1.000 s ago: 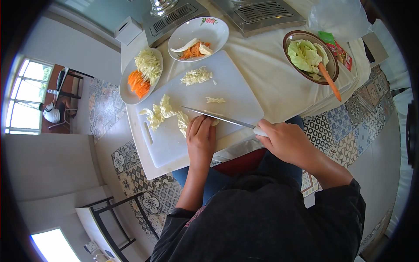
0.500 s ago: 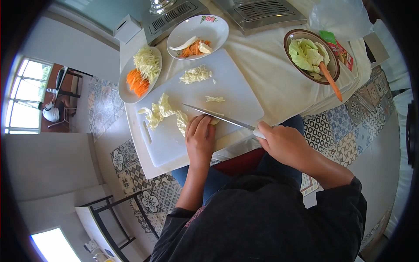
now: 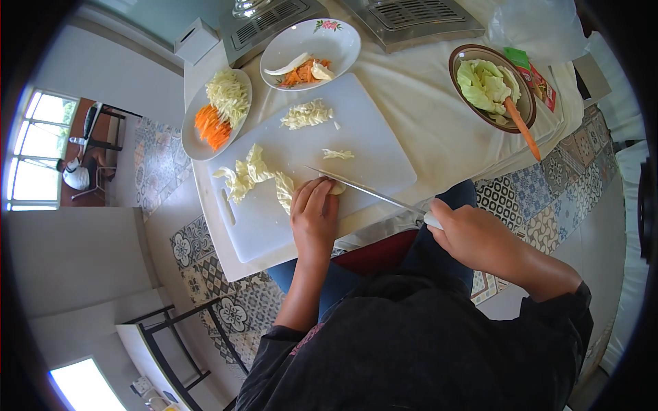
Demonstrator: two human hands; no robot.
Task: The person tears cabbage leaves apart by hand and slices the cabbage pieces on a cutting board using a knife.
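My left hand presses a cabbage piece onto the white cutting board, fingers curled over it. In my right hand is the handle of a kitchen knife. Its blade points left across the board, with the tip just beyond my left fingertips, at the cabbage piece. Left of my left hand lie wavy cabbage leaves. Farther up the board is a pile of chopped cabbage, and a few cut strips lie near the blade.
A plate holds shredded cabbage and carrot. Beside it a flowered plate carries carrot shreds and pale pieces. At right, a brown-rimmed bowl holds cabbage leaves and a carrot. Metal stoves stand behind. A person sits far left.
My right hand has drawn the knife back to the right and slightly toward me, so its tip is nearer my left fingers. My left hand stays on the cabbage piece.
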